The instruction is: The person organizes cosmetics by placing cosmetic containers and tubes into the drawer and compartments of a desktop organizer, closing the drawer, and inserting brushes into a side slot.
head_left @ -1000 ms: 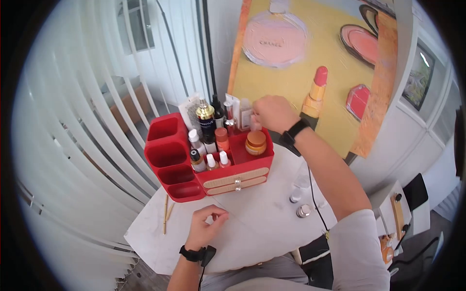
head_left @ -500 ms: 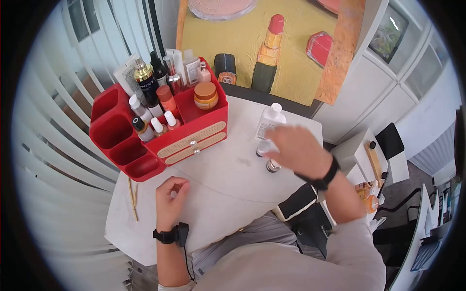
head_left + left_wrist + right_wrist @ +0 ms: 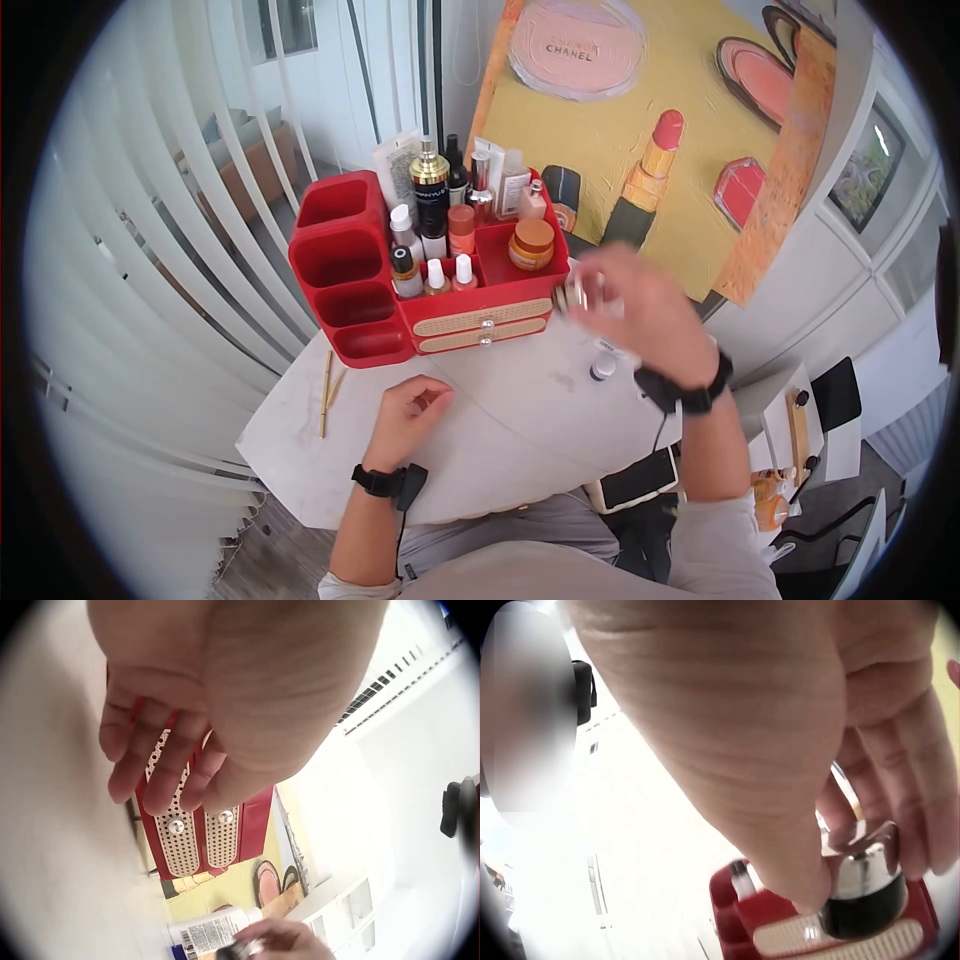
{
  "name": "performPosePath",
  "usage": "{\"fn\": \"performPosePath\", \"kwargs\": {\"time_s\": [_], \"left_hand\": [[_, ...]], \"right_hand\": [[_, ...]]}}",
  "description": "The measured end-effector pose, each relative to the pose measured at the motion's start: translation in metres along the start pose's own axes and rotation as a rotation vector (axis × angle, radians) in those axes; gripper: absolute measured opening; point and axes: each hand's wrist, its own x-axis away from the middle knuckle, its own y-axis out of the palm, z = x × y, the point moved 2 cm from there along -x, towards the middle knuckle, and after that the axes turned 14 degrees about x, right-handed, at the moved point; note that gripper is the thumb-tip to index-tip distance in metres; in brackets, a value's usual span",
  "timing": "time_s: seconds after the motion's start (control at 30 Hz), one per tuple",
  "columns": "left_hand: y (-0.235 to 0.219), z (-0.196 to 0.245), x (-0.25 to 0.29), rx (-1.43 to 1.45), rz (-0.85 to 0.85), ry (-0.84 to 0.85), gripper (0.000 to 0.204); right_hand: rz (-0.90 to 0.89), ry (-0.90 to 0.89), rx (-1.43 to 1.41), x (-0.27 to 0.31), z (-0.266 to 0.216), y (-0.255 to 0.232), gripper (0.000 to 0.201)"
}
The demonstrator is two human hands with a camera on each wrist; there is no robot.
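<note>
Holding a small shiny silver-capped bottle (image 3: pixel 573 297), the right hand (image 3: pixel 640 315) pinches it just beside the red plastic organizer box (image 3: pixel 345 290) — left hand (image 3: pixel 405 420) rests loose, farther off.

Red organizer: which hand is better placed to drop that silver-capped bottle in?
Right. The right hand already grips the silver-capped bottle beside the red organizer. The left hand rests on the table, holding nothing.

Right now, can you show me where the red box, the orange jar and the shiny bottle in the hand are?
red box (image 3: pixel 340 262), head view, on its left compartment wall.
orange jar (image 3: pixel 531 245), head view, on its side.
shiny bottle (image 3: pixel 861 889), right wrist view, on its silver and dark body, held by the right hand (image 3: pixel 640 310).
</note>
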Motion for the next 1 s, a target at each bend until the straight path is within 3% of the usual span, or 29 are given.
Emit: {"fn": "performPosePath", "kwargs": {"time_s": [0.1,0.13,0.23,0.3,0.33,0.4,0.5,0.73,0.9,0.97,1.0], "left_hand": [[0.001,0.003,0.000,-0.050,-0.019,0.019,0.010],[0.001,0.002,0.000,-0.052,-0.020,0.026,0.010],[-0.002,0.000,0.001,-0.061,-0.027,-0.027,0.011],[-0.004,0.003,0.000,-0.057,-0.023,-0.032,0.011],[-0.004,0.003,0.000,-0.053,-0.021,-0.029,0.011],[-0.004,0.004,0.000,-0.056,-0.019,0.000,0.011],[-0.002,0.007,0.000,-0.074,-0.047,0.009,0.011],[0.002,0.009,0.000,-0.129,-0.060,0.027,0.010],[-0.002,0.007,-0.001,-0.132,0.007,0.069,0.009],[-0.001,0.010,-0.001,-0.142,0.015,0.023,0.007],[0.001,0.011,-0.001,-0.143,0.013,0.025,0.006]], "right_hand": [[0.245,-0.051,0.035,-0.076,0.008,-0.004,0.026],[0.251,-0.054,0.037,-0.098,0.016,0.003,0.026],[0.174,-0.114,0.137,-0.141,0.035,0.032,0.027],[0.040,-0.157,0.497,-0.156,0.038,0.050,0.040],[0.040,-0.161,0.500,-0.159,0.033,0.052,0.040],[-0.046,-0.056,0.617,-0.162,0.027,0.059,0.035],[-0.002,0.011,0.665,-0.163,0.023,0.069,0.029],[-0.135,-0.038,0.585,-0.175,0.034,0.080,0.018],[-0.189,-0.075,0.489,-0.145,0.029,0.049,0.018],[0.127,-0.074,0.298,-0.100,0.013,0.018,0.019],[0.133,-0.027,0.257,-0.073,0.006,0.003,0.017]]}}
